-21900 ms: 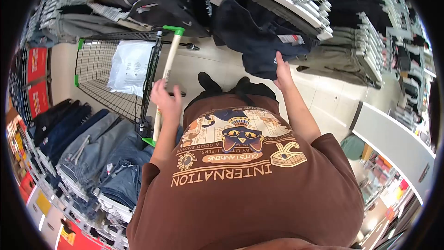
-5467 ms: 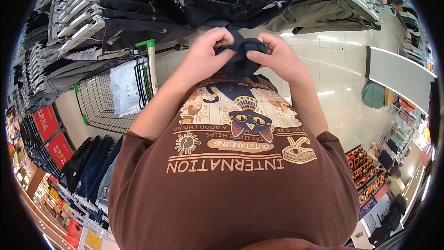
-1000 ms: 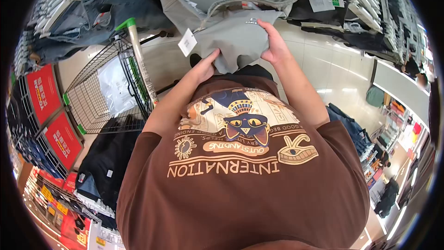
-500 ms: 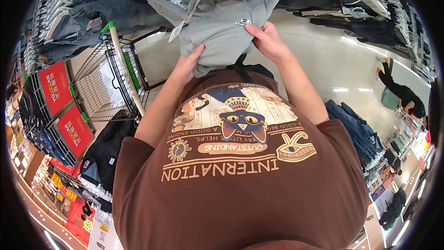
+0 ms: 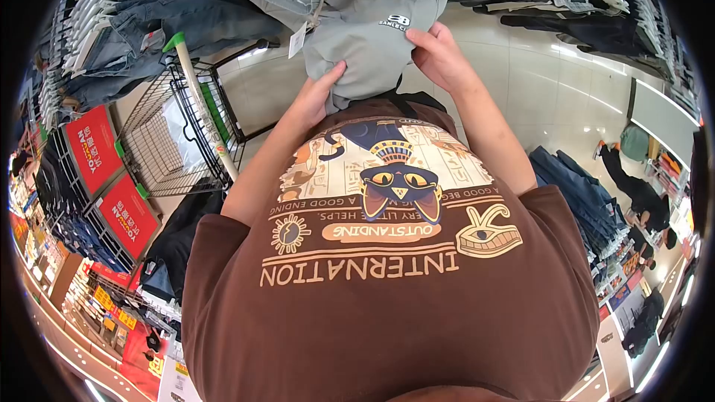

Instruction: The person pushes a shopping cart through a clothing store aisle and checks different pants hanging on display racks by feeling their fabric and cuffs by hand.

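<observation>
A grey pair of elastic-waist trousers spreads out in front of my chest, a small printed logo on its front and a white tag hanging at its waistband. My left hand grips the cloth at its lower left, thumb on top and the other fingers behind. On the other side, my right hand pinches the fabric with its thumb beside the logo. The upper end of the garment runs out of the frame.
A wire shopping cart stands to my left, with red signs beside it. Jeans hang on racks at upper left and right. A person in black is farther off to the right.
The trousers and both hands have shifted slightly to the right in view. The cloth by the logo looks flatter, and the logo shows more fully. Both hands keep their hold.
</observation>
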`<action>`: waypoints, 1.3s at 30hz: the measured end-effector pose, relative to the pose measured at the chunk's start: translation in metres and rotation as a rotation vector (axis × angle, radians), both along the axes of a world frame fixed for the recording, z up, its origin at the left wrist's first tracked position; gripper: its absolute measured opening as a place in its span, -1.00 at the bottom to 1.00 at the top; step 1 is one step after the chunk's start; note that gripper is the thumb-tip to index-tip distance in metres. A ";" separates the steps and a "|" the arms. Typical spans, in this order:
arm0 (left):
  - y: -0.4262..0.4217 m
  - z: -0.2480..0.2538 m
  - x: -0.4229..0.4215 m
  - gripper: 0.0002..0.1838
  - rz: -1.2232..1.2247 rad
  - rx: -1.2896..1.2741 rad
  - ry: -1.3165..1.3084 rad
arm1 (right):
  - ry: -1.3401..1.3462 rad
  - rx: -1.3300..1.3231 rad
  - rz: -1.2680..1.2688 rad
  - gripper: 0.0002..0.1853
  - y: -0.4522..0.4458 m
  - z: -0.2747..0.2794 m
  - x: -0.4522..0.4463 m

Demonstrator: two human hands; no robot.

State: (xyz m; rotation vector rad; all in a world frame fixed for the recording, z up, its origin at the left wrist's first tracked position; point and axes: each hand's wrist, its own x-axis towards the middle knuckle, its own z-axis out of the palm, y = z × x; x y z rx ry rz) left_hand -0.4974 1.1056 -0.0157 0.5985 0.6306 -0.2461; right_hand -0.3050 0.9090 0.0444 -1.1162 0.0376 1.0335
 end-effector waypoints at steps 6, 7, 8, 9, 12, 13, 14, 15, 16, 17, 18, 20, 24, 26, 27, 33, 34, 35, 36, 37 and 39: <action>0.000 -0.002 0.001 -0.31 -0.023 -0.030 -0.006 | -0.012 0.004 -0.016 -0.76 -0.003 0.003 -0.002; -0.001 -0.002 0.001 -0.31 -0.026 -0.024 -0.002 | -0.009 0.021 -0.015 -0.76 -0.005 0.005 -0.002; -0.001 -0.001 0.001 -0.31 -0.029 -0.031 -0.006 | -0.021 0.029 -0.013 -0.75 -0.005 0.003 -0.003; -0.002 -0.001 0.002 -0.31 -0.031 -0.038 -0.010 | -0.034 0.036 -0.010 -0.74 -0.005 0.001 -0.004; -0.002 -0.002 0.001 -0.31 -0.028 -0.033 -0.020 | -0.040 0.030 -0.001 -0.72 -0.004 0.003 -0.006; -0.003 -0.002 0.001 -0.30 -0.024 -0.026 -0.023 | -0.036 0.024 0.004 -0.71 -0.004 0.003 -0.007; -0.003 -0.001 0.001 -0.30 -0.036 0.003 -0.014 | -0.022 0.007 -0.006 -0.71 -0.005 0.002 -0.008; -0.004 0.001 0.001 -0.31 -0.049 0.032 -0.006 | -0.008 -0.011 -0.015 -0.71 -0.006 0.002 -0.009; -0.005 0.002 0.001 -0.31 -0.062 0.062 0.002 | 0.005 -0.029 -0.025 -0.71 -0.007 0.003 -0.010; -0.007 0.000 0.000 -0.30 -0.112 0.151 -0.044 | 0.052 -0.063 -0.099 -0.70 -0.006 0.006 -0.012; -0.009 -0.003 -0.002 -0.29 -0.163 0.239 -0.090 | 0.100 -0.097 -0.173 -0.69 -0.002 0.017 -0.016; -0.010 -0.007 -0.007 -0.26 -0.290 0.412 -0.138 | 0.082 -0.142 -0.189 -0.67 0.002 0.020 -0.019; -0.011 0.012 -0.002 -0.23 -0.525 0.587 -0.130 | -0.117 -0.156 -0.048 -0.64 -0.001 0.006 -0.017; -0.013 0.021 0.002 -0.24 -0.555 0.621 -0.143 | -0.169 -0.135 -0.017 -0.63 -0.005 0.005 -0.019; -0.016 0.023 0.002 -0.26 -0.545 0.650 -0.161 | -0.185 -0.118 0.002 -0.62 -0.005 0.014 -0.021; -0.026 0.007 -0.005 -0.30 -0.454 0.710 -0.256 | -0.315 0.058 0.138 -0.63 -0.016 0.025 -0.028; -0.026 0.001 -0.006 -0.31 -0.445 0.692 -0.272 | -0.334 0.070 0.171 -0.63 -0.018 0.025 -0.028; -0.026 -0.004 -0.006 -0.32 -0.448 0.685 -0.296 | -0.352 0.081 0.161 -0.63 -0.017 0.027 -0.029; -0.026 -0.006 -0.005 -0.33 -0.450 0.679 -0.320 | -0.372 0.092 0.151 -0.63 -0.016 0.029 -0.032; -0.026 -0.008 -0.005 -0.34 -0.452 0.673 -0.344 | -0.392 0.103 0.141 -0.63 -0.015 0.032 -0.033; -0.025 -0.008 -0.003 -0.36 -0.466 0.681 -0.365 | -0.348 0.144 0.129 -0.64 -0.014 0.035 -0.034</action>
